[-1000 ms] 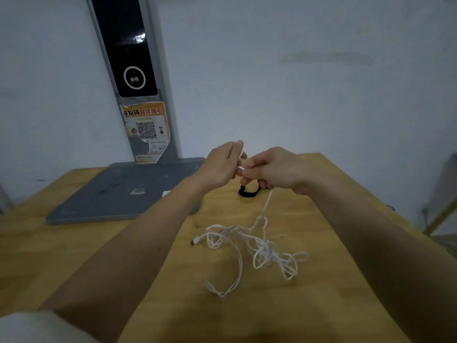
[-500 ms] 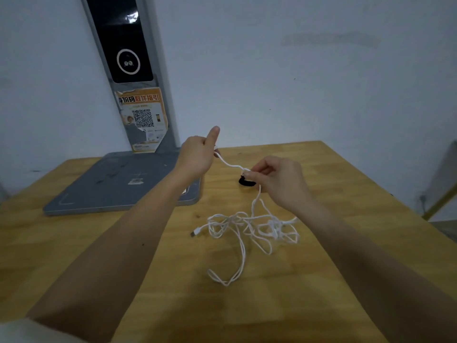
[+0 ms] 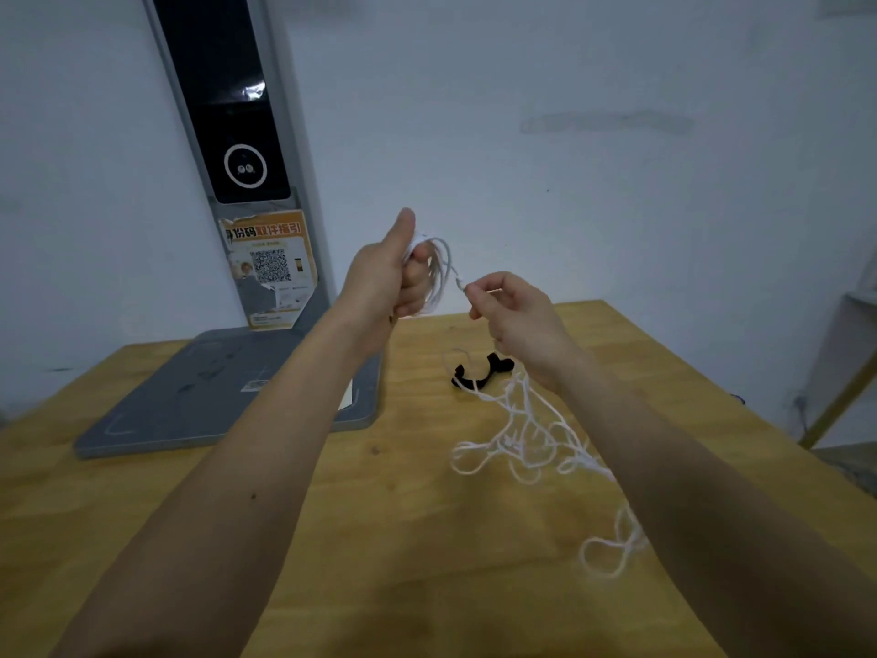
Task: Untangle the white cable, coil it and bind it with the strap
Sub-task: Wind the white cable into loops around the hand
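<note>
My left hand (image 3: 387, 277) is raised above the table with the thumb up, its fingers curled round a few loops of the white cable (image 3: 522, 439). Just to its right, my right hand (image 3: 515, 320) pinches the cable between thumb and fingertips. From there the cable drops behind my right wrist into a loose tangle on the wooden table (image 3: 379, 539), partly hidden by my right forearm. A black strap (image 3: 479, 375) lies on the table behind the tangle, below my right hand.
A grey device with a flat base (image 3: 199, 396) and a tall post (image 3: 237, 135) carrying a QR sticker stands at the back left against the wall. The table's right edge runs close to my right arm, with a shelf frame (image 3: 849, 353) beyond it.
Both hands have risen. My left hand now has loops of cable wound round its fingers. The tangle has been dragged right and toward me, with less slack on the table.
</note>
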